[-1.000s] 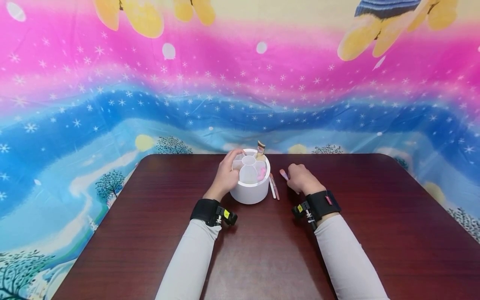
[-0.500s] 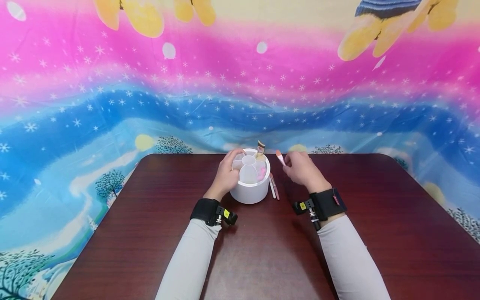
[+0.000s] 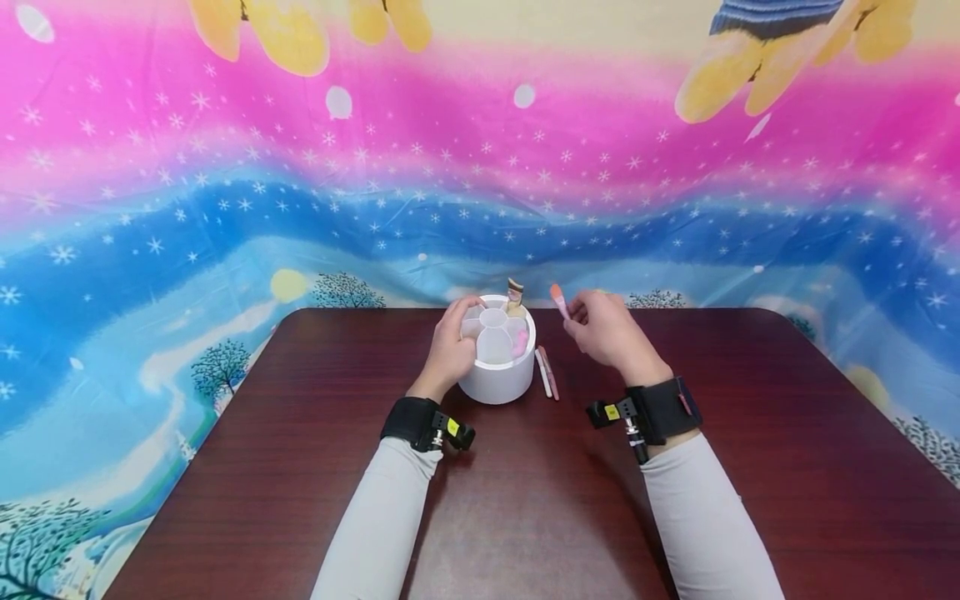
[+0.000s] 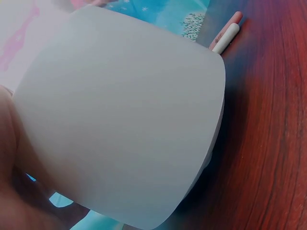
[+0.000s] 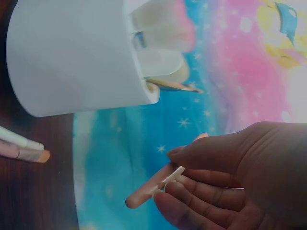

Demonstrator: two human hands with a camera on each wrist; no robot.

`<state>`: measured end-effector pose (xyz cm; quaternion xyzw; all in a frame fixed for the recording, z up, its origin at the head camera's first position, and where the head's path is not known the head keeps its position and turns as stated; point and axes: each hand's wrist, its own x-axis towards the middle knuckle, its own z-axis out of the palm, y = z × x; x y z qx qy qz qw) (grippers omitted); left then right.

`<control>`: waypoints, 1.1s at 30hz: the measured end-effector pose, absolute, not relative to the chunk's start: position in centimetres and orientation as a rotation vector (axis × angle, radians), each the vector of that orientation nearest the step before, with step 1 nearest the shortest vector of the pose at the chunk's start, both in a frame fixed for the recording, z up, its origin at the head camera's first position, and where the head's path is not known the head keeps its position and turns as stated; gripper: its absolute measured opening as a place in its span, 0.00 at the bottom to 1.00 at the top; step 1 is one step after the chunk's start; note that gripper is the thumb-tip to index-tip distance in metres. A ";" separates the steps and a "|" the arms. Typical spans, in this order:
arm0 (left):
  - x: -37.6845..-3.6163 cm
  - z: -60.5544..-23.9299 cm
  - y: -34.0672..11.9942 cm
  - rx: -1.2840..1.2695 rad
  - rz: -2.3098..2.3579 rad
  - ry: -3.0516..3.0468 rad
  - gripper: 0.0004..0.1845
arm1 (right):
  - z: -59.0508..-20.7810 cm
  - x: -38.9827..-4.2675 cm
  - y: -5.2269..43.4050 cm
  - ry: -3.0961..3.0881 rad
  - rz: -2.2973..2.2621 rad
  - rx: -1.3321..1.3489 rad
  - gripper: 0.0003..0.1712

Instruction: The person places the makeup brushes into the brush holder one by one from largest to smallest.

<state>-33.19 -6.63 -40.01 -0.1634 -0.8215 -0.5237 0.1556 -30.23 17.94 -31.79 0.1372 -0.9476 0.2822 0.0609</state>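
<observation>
A round white divided organizer (image 3: 497, 382) stands on the table. My left hand (image 3: 450, 346) grips its left side, thumb over the rim; the left wrist view is mostly filled by its wall (image 4: 120, 110). Right of it, above the table, my right hand (image 3: 609, 329) pinches a small makeup brush (image 3: 559, 300) with orange bristles, tip upward. In the right wrist view the brush's pink handle (image 5: 146, 190) sticks out below the thumb and fingers. A pink item (image 3: 519, 342) and an upright brown-and-gold piece (image 3: 515, 293) sit in the organizer's compartments.
Beside the organizer's right side lie a white slim stick (image 3: 543, 372) and a pink-handled brush (image 3: 551, 375), close together. The dark wooden table (image 3: 517, 500) ends at the back against a printed cloth (image 3: 480, 208). A strapped camera sits on each wrist.
My right hand has lifted the makeup brush off the table and brought its bristles upright. The organizer has shifted slightly left under my left hand.
</observation>
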 end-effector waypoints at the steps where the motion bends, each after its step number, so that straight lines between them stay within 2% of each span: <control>1: -33.2 -40.0 -6.6 -0.464 -1.495 -2.351 0.35 | -31.6 -30.1 17.9 -2.854 0.873 0.427 0.10; 17: -33.2 -40.1 -6.6 -0.444 -1.495 -2.354 0.34 | -29.4 -28.6 16.9 -2.661 0.983 0.503 0.11; 33: -33.2 -40.0 -6.5 -0.406 -1.449 -2.389 0.33 | -29.0 -28.1 16.4 -2.601 1.017 0.538 0.11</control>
